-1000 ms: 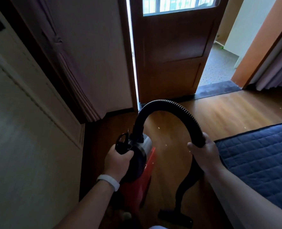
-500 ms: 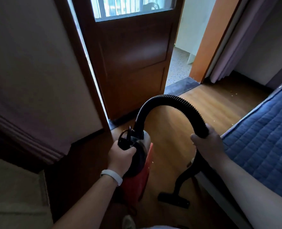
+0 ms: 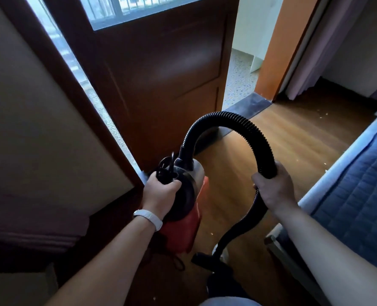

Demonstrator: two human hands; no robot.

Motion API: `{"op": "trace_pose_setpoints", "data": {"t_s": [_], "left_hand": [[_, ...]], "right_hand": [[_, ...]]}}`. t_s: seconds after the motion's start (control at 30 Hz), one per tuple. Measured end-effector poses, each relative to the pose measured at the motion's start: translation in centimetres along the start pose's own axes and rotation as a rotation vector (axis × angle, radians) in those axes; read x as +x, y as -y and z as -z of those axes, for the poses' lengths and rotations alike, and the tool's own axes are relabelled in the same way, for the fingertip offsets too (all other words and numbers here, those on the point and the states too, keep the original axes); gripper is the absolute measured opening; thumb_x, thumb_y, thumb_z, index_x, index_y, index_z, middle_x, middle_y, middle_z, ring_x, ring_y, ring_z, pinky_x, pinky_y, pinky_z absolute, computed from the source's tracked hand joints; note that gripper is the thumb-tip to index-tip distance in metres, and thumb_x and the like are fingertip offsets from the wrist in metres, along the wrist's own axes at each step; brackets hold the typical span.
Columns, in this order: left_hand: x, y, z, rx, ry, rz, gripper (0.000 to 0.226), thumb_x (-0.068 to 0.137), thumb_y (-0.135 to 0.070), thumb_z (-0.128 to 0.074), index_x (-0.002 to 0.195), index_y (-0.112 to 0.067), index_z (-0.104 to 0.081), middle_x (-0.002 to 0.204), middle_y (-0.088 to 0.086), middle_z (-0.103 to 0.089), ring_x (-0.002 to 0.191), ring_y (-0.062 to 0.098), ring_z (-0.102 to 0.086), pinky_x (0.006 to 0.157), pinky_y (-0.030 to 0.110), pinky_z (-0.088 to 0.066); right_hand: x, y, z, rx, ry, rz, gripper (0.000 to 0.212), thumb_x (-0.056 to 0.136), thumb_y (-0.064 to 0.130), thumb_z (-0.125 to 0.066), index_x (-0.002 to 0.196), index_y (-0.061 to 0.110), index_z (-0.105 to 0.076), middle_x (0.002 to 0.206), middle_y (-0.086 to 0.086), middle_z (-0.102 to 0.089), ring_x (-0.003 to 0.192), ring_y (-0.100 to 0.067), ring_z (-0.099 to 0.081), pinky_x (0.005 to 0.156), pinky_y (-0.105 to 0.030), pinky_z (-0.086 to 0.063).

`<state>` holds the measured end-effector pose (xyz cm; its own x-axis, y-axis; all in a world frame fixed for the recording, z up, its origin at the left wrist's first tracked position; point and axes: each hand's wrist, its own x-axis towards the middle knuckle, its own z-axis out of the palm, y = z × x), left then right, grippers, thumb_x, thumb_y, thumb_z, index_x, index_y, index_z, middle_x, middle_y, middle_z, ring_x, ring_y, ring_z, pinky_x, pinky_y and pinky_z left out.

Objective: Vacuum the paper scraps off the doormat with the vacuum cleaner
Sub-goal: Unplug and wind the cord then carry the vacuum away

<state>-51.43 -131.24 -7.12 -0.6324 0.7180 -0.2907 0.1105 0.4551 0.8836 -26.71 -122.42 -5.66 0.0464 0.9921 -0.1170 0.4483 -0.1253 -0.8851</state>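
The left hand (image 3: 161, 193) grips the black top handle of the red canister vacuum cleaner (image 3: 183, 221), held above the brown wooden floor (image 3: 293, 133). The right hand (image 3: 273, 186) wraps fully around its ribbed black hose (image 3: 234, 122), fingers underneath; pale paper scraps (image 3: 322, 114) speckle the floor far ahead.

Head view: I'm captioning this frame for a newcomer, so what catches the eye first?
The black ribbed hose arches across the centre, the right hand gripping its far end. The left hand holds the red vacuum cleaner by its top. Behind stands a dark wooden door; a blue quilted mat lies right.
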Motion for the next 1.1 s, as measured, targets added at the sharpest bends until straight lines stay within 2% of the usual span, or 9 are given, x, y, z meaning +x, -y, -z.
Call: {"op": "trace_pose_setpoints", "data": {"t_s": [0.07, 0.13, 0.27, 0.47, 0.6, 0.73, 0.9, 1.0, 1.1], "left_hand": [[2.5, -1.8, -1.6, 0.000, -0.009, 0.021, 0.019, 0.071, -0.025, -0.071, 0.088, -0.024, -0.065, 0.083, -0.004, -0.072, 0.079, 0.017, -0.069, 0.073, 0.044, -0.060], [4.9, -3.8, -3.4, 0.017, -0.006, 0.035, 0.018, 0.071, -0.025, -0.070, 0.089, -0.023, -0.065, 0.081, -0.004, -0.072, 0.078, 0.016, -0.069, 0.072, 0.041, -0.060], [9.9, -7.1, -7.1, 0.044, -0.006, 0.023, 0.014, 0.075, -0.019, -0.072, 0.087, -0.020, -0.065, 0.076, -0.003, -0.070, 0.074, 0.018, -0.069, 0.064, 0.035, -0.056], [16.8, -11.3, -11.5, 0.041, 0.050, 0.007, 0.025, 0.065, -0.031, -0.071, 0.087, -0.023, -0.065, 0.081, -0.001, -0.072, 0.077, 0.021, -0.070, 0.073, 0.046, -0.059], [22.8, -13.8, -14.4, 0.073, 0.092, -0.023, 0.019, 0.069, -0.030, -0.072, 0.083, -0.024, -0.063, 0.076, -0.001, -0.070, 0.068, 0.024, -0.068, 0.061, 0.041, -0.056], [29.7, -15.8, -18.2, 0.080, 0.205, -0.026, 0.023, 0.066, -0.033, -0.072, 0.085, -0.025, -0.063, 0.078, -0.001, -0.071, 0.070, 0.023, -0.069, 0.062, 0.042, -0.058], [38.0, -19.7, -22.0, 0.119, 0.377, -0.048, 0.019, 0.071, -0.026, -0.072, 0.087, -0.026, -0.062, 0.080, -0.002, -0.071, 0.069, 0.020, -0.068, 0.059, 0.033, -0.054], [42.5, -23.0, -24.5, 0.143, 0.475, -0.093, 0.020, 0.073, -0.024, -0.072, 0.089, -0.027, -0.062, 0.082, -0.003, -0.071, 0.074, 0.018, -0.069, 0.063, 0.034, -0.057], [45.2, -25.8, -27.2, 0.213, 0.539, -0.158, 0.021, 0.073, -0.025, -0.072, 0.091, -0.027, -0.062, 0.085, -0.005, -0.070, 0.078, 0.016, -0.068, 0.071, 0.037, -0.058]], "right_hand": [[3.4, 0.2, -0.7, 0.014, 0.022, -0.043, 0.019, 0.082, 0.009, -0.069, 0.090, 0.001, -0.054, 0.082, -0.028, -0.063, 0.071, -0.042, -0.060, 0.057, -0.034, -0.038], [6.6, 0.6, -0.9, 0.054, 0.021, -0.069, 0.020, 0.083, 0.010, -0.070, 0.090, 0.000, -0.053, 0.081, -0.029, -0.062, 0.063, -0.036, -0.056, 0.056, -0.033, -0.037], [13.4, 1.3, -0.2, 0.065, 0.028, -0.075, 0.020, 0.083, 0.009, -0.069, 0.087, 0.000, -0.052, 0.081, -0.028, -0.062, 0.060, -0.028, -0.052, 0.057, -0.033, -0.037], [21.3, 2.5, 0.2, 0.082, -0.023, -0.096, 0.018, 0.081, 0.008, -0.069, 0.084, 0.005, -0.052, 0.079, -0.026, -0.062, 0.061, -0.028, -0.053, 0.058, -0.034, -0.040], [26.7, 3.0, -0.7, 0.057, -0.110, -0.113, 0.015, 0.079, 0.009, -0.069, 0.082, 0.008, -0.054, 0.077, -0.021, -0.064, 0.062, -0.031, -0.057, 0.058, -0.032, -0.042], [32.4, 4.0, -1.8, 0.016, -0.194, -0.150, 0.015, 0.078, 0.010, -0.068, 0.083, 0.012, -0.054, 0.076, -0.017, -0.065, 0.062, -0.028, -0.056, 0.058, -0.032, -0.042], [37.9, 7.4, -1.9, -0.036, -0.349, -0.203, 0.019, 0.067, 0.026, -0.063, 0.078, 0.016, -0.052, 0.068, -0.008, -0.057, 0.060, -0.025, -0.052, 0.057, -0.032, -0.040], [40.9, 9.0, -1.6, -0.043, -0.421, -0.213, 0.018, 0.079, 0.013, -0.068, 0.078, 0.016, -0.050, 0.067, -0.002, -0.050, 0.060, -0.022, -0.048, 0.056, -0.032, -0.037], [43.2, 9.7, -0.7, -0.052, -0.511, -0.229, 0.019, 0.080, 0.010, -0.068, 0.079, 0.014, -0.049, 0.067, -0.001, -0.049, 0.059, -0.019, -0.046, 0.055, -0.031, -0.036]]}}
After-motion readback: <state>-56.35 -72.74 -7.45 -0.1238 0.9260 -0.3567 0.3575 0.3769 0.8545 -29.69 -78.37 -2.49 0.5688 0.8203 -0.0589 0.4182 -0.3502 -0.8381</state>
